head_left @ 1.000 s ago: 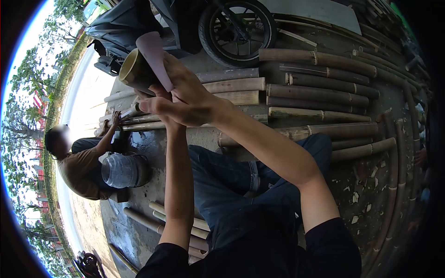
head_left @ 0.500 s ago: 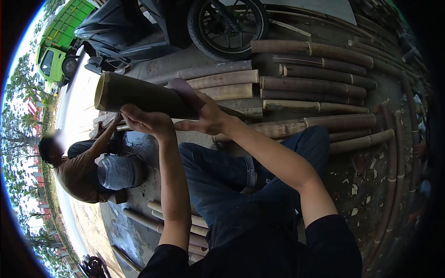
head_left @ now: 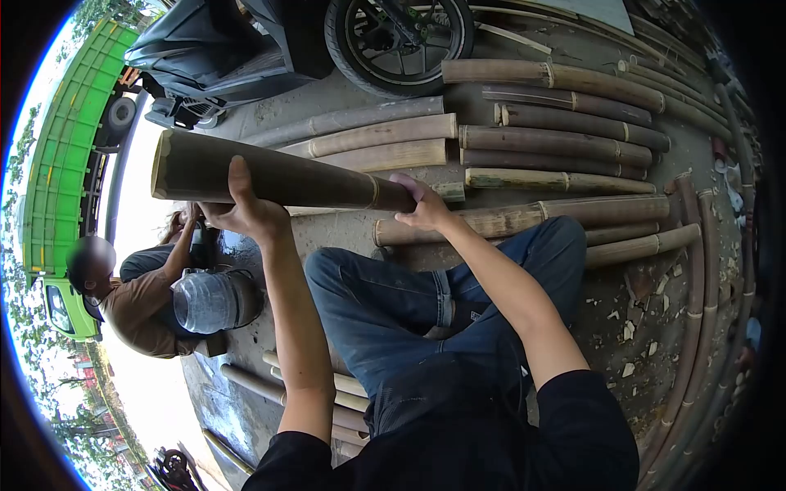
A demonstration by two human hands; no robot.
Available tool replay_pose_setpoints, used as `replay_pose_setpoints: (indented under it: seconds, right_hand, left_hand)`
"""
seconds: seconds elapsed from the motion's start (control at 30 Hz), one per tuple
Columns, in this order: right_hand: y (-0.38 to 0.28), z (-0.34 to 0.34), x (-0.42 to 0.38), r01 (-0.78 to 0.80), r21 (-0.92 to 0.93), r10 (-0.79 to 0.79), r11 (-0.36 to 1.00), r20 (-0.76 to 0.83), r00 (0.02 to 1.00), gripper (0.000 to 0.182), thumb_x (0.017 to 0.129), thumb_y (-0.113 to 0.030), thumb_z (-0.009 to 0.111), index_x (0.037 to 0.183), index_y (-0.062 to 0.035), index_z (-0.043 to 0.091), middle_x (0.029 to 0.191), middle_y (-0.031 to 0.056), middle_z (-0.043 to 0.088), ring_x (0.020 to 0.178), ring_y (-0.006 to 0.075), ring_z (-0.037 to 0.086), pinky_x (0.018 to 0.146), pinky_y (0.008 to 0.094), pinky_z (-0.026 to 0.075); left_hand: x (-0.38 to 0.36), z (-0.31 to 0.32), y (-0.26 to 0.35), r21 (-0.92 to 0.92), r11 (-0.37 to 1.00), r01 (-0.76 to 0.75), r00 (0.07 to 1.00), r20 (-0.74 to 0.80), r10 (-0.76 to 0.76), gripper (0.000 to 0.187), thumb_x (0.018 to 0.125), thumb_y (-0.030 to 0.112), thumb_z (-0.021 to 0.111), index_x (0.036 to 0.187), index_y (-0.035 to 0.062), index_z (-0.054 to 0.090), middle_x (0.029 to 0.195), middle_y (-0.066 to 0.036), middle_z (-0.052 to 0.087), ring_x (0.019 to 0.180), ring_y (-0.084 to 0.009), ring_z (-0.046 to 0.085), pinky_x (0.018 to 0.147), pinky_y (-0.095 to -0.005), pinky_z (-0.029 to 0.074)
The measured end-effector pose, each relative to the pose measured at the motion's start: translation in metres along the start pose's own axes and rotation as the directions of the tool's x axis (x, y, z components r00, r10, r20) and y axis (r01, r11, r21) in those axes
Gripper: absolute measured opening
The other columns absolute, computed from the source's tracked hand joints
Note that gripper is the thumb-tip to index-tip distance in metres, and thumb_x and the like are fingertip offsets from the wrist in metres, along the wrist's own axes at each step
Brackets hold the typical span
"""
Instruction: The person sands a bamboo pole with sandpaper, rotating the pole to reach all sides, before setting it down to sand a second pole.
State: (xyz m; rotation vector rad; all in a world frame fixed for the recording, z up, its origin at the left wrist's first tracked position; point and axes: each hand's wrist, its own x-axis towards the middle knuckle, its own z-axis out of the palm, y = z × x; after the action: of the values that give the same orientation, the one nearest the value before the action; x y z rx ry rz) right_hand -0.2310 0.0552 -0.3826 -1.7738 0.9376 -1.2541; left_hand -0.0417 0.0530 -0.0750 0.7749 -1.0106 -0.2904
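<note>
A dark brown bamboo pole (head_left: pixel 303 176) lies across both my hands, raised above my lap, its cut end at the left. My left hand (head_left: pixel 250 214) cradles it from below near that end, thumb up along its side. Toward the pole's other end, my right hand (head_left: pixel 430 209) is closed around it, with a thin purple sheet (head_left: pixel 407 185) between palm and bamboo. The sheet is mostly hidden by the hand; its material I cannot tell.
Cut bamboo lengths (head_left: pixel 557 143) lie in rows ahead and to the right. A motorcycle wheel (head_left: pixel 399 45) stands beyond them. At the left a person (head_left: pixel 147 303) crouches by a clear plastic water jug (head_left: pixel 214 301). Bamboo chips (head_left: pixel 629 330) litter the right floor.
My right hand has slid to the right along the pole with the purple sheet, away from my left hand. The green truck at the left has moved down the view.
</note>
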Motion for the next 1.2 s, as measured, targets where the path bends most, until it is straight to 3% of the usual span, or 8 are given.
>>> replay_pose_setpoints:
  seconds: [0.2, 0.27, 0.37, 0.5, 0.57, 0.77, 0.83, 1.2]
  right_hand:
    - [0.020, 0.001, -0.024, -0.176, -0.169, 0.161, 0.970, -0.099, 0.982, 0.073, 0.073, -0.020, 0.086, 0.136, -0.0133, 0.051, 0.121, 0.0212, 0.064, 0.112, 0.0444, 0.063, 0.094, 0.0497, 0.053]
    - [0.018, -0.001, -0.027, -0.219, -0.211, 0.189, 0.953, -0.150, 0.970, 0.070, 0.074, -0.019, 0.085, 0.135, -0.0146, 0.051, 0.120, 0.0210, 0.064, 0.109, 0.0451, 0.064, 0.091, 0.0505, 0.054]
    - [0.004, 0.002, -0.029, -0.180, -0.263, 0.118, 0.948, -0.233, 0.965, 0.066, 0.076, -0.020, 0.083, 0.133, -0.0167, 0.050, 0.118, 0.0210, 0.064, 0.104, 0.0463, 0.064, 0.089, 0.0522, 0.054]
    - [0.000, 0.030, -0.034, -0.423, -0.272, 0.307, 0.864, -0.381, 0.872, 0.064, 0.077, -0.020, 0.082, 0.132, -0.0174, 0.050, 0.117, 0.0207, 0.064, 0.103, 0.0475, 0.064, 0.087, 0.0530, 0.055]
    - [0.012, 0.038, -0.038, -0.446, -0.300, 0.282, 0.844, -0.458, 0.843, 0.065, 0.076, -0.020, 0.082, 0.133, -0.0167, 0.050, 0.119, 0.0206, 0.063, 0.106, 0.0469, 0.063, 0.087, 0.0530, 0.055]
    - [0.010, 0.022, -0.039, -0.348, -0.340, 0.285, 0.874, -0.222, 0.932, 0.092, 0.070, -0.022, 0.086, 0.149, -0.0109, 0.041, 0.131, 0.0224, 0.057, 0.123, 0.0424, 0.056, 0.102, 0.0512, 0.050]
    - [-0.028, 0.023, -0.022, -0.187, -0.205, 0.134, 0.961, -0.249, 0.959, 0.099, 0.067, -0.022, 0.086, 0.152, -0.0091, 0.038, 0.132, 0.0234, 0.056, 0.125, 0.0433, 0.054, 0.107, 0.0503, 0.047]
    - [-0.211, -0.012, 0.092, 0.219, 0.019, -0.213, 0.976, -0.152, 0.965, 0.093, 0.061, -0.021, 0.077, 0.145, -0.0012, 0.042, 0.126, 0.0252, 0.055, 0.119, 0.0453, 0.055, 0.102, 0.0507, 0.046]
  left_hand:
    - [0.003, 0.002, -0.010, -0.055, 0.998, 0.041, 0.987, 0.157, -0.031, 0.055, 0.087, 0.028, 0.070, 0.124, -0.0101, 0.058, 0.107, -0.023, 0.068, 0.098, -0.0319, 0.070, 0.090, -0.0437, 0.059]
    - [0.006, 0.010, -0.010, -0.266, 0.963, 0.036, 0.959, 0.280, 0.042, 0.058, 0.083, 0.022, 0.074, 0.126, -0.0111, 0.055, 0.109, -0.022, 0.068, 0.091, -0.0291, 0.071, 0.090, -0.0438, 0.059]
    - [0.006, 0.015, 0.015, -0.086, 0.996, 0.001, 0.932, 0.360, 0.030, 0.060, 0.084, 0.022, 0.070, 0.131, -0.0112, 0.052, 0.113, -0.022, 0.067, 0.098, -0.0288, 0.069, 0.095, -0.0436, 0.057]
    - [-0.016, 0.053, 0.052, 0.239, 0.966, -0.102, 0.990, -0.070, 0.121, 0.072, 0.080, 0.016, 0.086, 0.136, -0.0066, 0.048, 0.127, -0.020, 0.060, 0.112, -0.0257, 0.063, 0.102, -0.0375, 0.053]
    - [-0.011, 0.042, 0.042, 0.268, 0.954, -0.134, 0.990, -0.016, 0.143, 0.077, 0.078, 0.013, 0.091, 0.138, -0.0050, 0.047, 0.128, -0.019, 0.059, 0.112, -0.0250, 0.063, 0.102, -0.0367, 0.053]
    - [0.001, 0.019, 0.025, 0.072, 0.997, 0.026, 0.981, 0.189, -0.039, 0.070, 0.083, 0.012, 0.086, 0.138, -0.0062, 0.047, 0.124, -0.020, 0.064, 0.104, -0.0268, 0.069, 0.097, -0.0403, 0.056]
    - [0.002, 0.020, 0.019, 0.060, 0.998, -0.018, 0.979, 0.201, 0.005, 0.066, 0.088, 0.015, 0.082, 0.139, -0.0072, 0.047, 0.127, -0.020, 0.064, 0.107, -0.0282, 0.069, 0.097, -0.0402, 0.056]
    - [0.004, 0.016, 0.007, -0.044, 0.998, -0.044, 0.947, 0.315, 0.055, 0.087, 0.095, 0.034, 0.075, 0.157, -0.0009, 0.024, 0.146, -0.023, 0.053, 0.129, -0.0333, 0.058, 0.113, -0.0460, 0.044]
